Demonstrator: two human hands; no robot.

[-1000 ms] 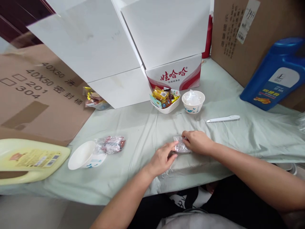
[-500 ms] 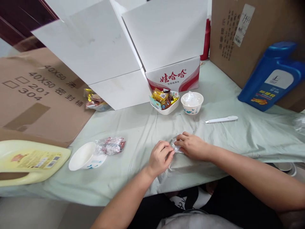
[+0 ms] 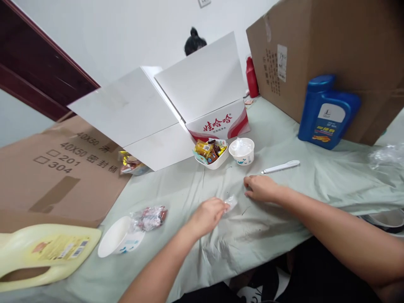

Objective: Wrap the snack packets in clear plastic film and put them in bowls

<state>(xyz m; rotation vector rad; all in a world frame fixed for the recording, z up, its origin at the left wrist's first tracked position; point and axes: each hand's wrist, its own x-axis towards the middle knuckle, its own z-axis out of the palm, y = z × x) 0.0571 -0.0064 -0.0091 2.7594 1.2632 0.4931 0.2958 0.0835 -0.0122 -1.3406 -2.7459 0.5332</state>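
My left hand (image 3: 206,216) is closed, pinching a small clear plastic bag (image 3: 232,203) between thumb and fingers just above the cloth. To its right, my right hand (image 3: 261,188) is low over the cloth with curled fingers; whatever may be in them is hidden. Beyond it stands a paper bowl (image 3: 241,158) holding clear plastic. Beside that bowl, a white dish (image 3: 217,163) is full of wrapped snacks (image 3: 208,150). A white utility knife (image 3: 280,167) lies beyond my right hand. On the left, a paper bowl (image 3: 115,240) is tipped over beside a clear-wrapped reddish packet (image 3: 153,218).
An open white carton (image 3: 217,126) stands behind the bowls. Brown cartons (image 3: 63,176) flank the table at both sides. A blue jug (image 3: 328,113) stands at right, a yellow jug (image 3: 57,250) lies at left, and crumpled plastic (image 3: 388,158) rests at the right edge. A person's head (image 3: 195,42) shows behind.
My hands have moved apart: the right has come away from the plastic, while the left keeps it. The view has tilted upward, bringing a person's head into sight.
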